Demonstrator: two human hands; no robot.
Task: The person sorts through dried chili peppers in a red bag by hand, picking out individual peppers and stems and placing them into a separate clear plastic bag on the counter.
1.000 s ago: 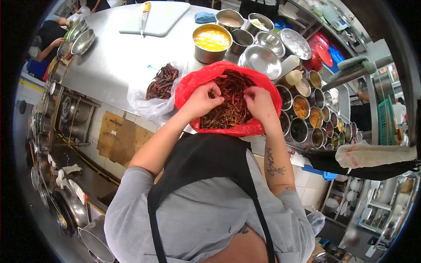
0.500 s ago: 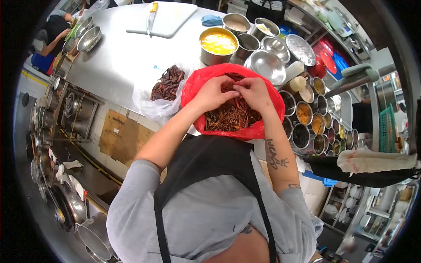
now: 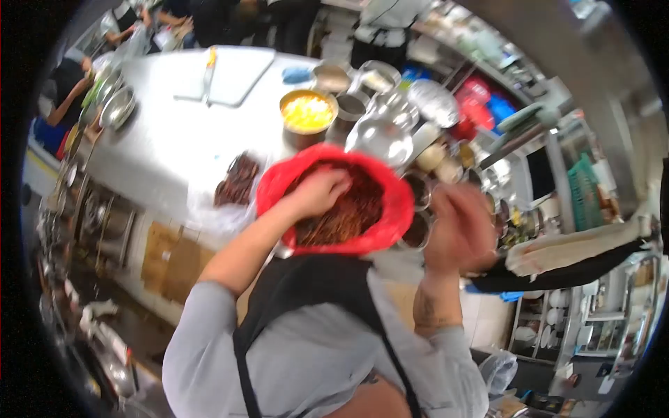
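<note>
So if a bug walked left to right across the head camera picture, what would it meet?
Front metal bowl, clear plastic bag, red plastic bag, blurred right hand, green basket.

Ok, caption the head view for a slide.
Left hand over a red bag of reddish-brown pieces, right hand blurred outside it.

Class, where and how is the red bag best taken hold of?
Probably grip the red bag by its rim, on opposite sides, coming from left and right: its mouth faces up, the rim rings the dark red contents, and the soft-looking plastic should bunch into a fold.
</note>
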